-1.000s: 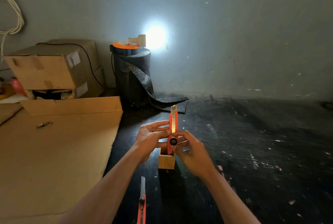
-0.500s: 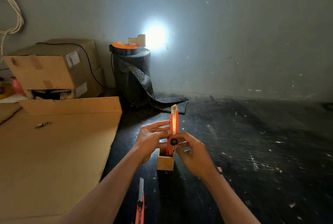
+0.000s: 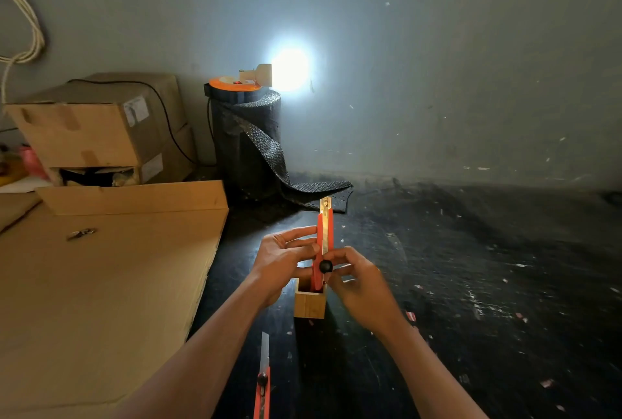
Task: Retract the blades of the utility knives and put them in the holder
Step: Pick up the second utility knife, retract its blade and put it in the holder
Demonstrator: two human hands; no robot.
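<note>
Handling: we judge the held utility knife [image 3: 323, 243] light and stiff, a slim plastic body with a metal spine, easy to tip if pinched at one end only.
Grip point: we would take it by the orange sides near the black knob [image 3: 325, 266], never by the bare tip (a snap-off blade is brittle and sharp).
Left hand [image 3: 286, 258]: fingers bent around the left side of the knife body, steadying it; upper fingers spread a little apart.
Right hand [image 3: 358, 279]: thumb and fingertips closed on the knob area, clamped on the knife's lower part.
Knife position: upright, its lower end inside the mouth of the wooden holder [image 3: 309, 300]; whether it rests on the bottom we cannot tell.
Look: bright orange casing, pale metal strip up the middle, a short stub of metal at the very top.
Blade state: we judge it nearly or fully retracted, though the top is too small to be sure.
Holder: small square wooden box, open top, standing on the dark table [image 3: 471, 284].
Second knife [image 3: 263, 381]: lying flat nearer us, well apart from the holder, its long grey blade plainly out.
Remaining work: by our reading, that one is not yet done.
</note>
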